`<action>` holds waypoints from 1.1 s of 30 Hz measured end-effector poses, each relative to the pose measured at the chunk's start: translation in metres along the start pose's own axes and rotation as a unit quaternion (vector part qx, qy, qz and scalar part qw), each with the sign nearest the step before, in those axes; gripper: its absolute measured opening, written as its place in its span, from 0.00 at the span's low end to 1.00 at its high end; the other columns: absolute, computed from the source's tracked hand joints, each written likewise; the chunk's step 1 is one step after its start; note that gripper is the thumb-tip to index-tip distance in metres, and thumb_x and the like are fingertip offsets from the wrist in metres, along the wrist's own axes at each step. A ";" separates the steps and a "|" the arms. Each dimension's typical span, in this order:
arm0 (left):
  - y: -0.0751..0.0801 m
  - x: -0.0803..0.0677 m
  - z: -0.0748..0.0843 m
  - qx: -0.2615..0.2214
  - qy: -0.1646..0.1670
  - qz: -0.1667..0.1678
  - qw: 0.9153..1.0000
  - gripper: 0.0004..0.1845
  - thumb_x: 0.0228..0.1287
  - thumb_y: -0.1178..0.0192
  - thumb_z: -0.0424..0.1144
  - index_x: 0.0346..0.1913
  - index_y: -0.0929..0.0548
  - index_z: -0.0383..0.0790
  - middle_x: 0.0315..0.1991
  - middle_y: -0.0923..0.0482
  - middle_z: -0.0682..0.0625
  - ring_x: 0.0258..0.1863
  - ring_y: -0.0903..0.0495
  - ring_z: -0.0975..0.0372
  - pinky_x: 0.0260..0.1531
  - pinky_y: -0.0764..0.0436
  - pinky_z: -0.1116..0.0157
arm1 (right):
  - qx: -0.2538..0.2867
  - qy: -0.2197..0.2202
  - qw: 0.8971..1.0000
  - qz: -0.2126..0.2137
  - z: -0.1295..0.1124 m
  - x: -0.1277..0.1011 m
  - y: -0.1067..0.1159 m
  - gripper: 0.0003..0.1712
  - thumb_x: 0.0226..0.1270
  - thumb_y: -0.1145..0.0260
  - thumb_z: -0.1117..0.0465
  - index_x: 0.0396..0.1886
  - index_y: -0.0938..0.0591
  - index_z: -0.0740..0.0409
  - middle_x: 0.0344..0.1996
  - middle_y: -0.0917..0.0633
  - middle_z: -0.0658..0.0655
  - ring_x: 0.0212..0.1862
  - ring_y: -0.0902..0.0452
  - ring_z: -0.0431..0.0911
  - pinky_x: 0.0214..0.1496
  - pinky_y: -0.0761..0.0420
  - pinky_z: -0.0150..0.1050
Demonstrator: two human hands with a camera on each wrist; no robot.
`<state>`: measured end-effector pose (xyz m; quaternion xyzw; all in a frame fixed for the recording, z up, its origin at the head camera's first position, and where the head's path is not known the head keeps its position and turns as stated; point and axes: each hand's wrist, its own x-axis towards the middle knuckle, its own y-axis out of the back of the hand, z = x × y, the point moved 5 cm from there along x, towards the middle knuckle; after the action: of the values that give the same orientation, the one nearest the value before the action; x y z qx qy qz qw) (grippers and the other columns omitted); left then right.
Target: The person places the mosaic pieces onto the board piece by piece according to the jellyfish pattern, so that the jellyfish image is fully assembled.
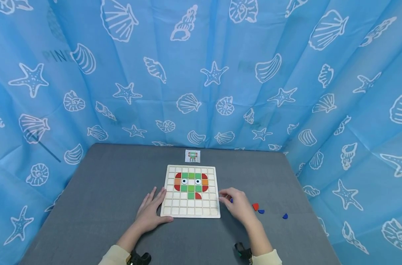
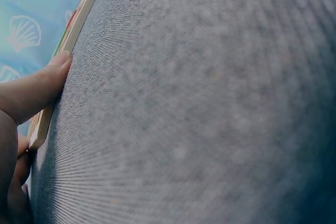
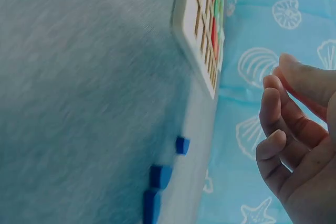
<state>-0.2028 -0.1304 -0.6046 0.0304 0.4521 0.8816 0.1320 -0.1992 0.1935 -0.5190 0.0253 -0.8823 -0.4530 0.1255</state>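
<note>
A square wooden grid board [image 1: 176, 210] lies on the table, with red, orange, green and white eye-marked tiles forming a face-like pattern in its upper part. Against the board's left edge rests my left hand [image 1: 150, 212], fingers spread, thumb at the near corner; its thumb [image 2: 44, 85] touches the rim in the left wrist view. My right hand [image 1: 237, 203] is raised beside the right edge with loosely bent fingers. In the right wrist view its thumb [image 3: 304, 77] and index tip come close together, and no piece shows between them. A blue piece [image 1: 231, 200] shows beneath that hand.
Right of my right hand lie a red piece [image 1: 255, 207] and a blue piece [image 1: 261, 211], with another blue piece [image 1: 285, 216] farther right. A small pattern card [image 1: 192, 156] lies beyond the board. A blue shell-print curtain [image 1: 214, 103] surrounds the grey table [image 1: 121, 176].
</note>
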 end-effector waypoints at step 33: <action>0.000 0.001 -0.001 0.001 -0.004 -0.004 1.000 0.63 0.46 0.32 0.74 0.81 0.45 0.47 0.81 0.49 0.52 0.82 0.62 0.50 0.78 0.56 0.45 | -0.038 -0.141 0.989 0.010 0.095 -0.048 0.061 0.20 0.59 0.25 0.67 0.53 0.14 0.59 0.42 0.14 0.57 0.35 0.22 0.44 0.37 0.22 0.43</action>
<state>-0.2037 -0.1310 -0.6053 0.0323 0.4524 0.8806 0.1371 -0.1718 0.3125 -0.5329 -0.0521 -0.8734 -0.4841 0.0056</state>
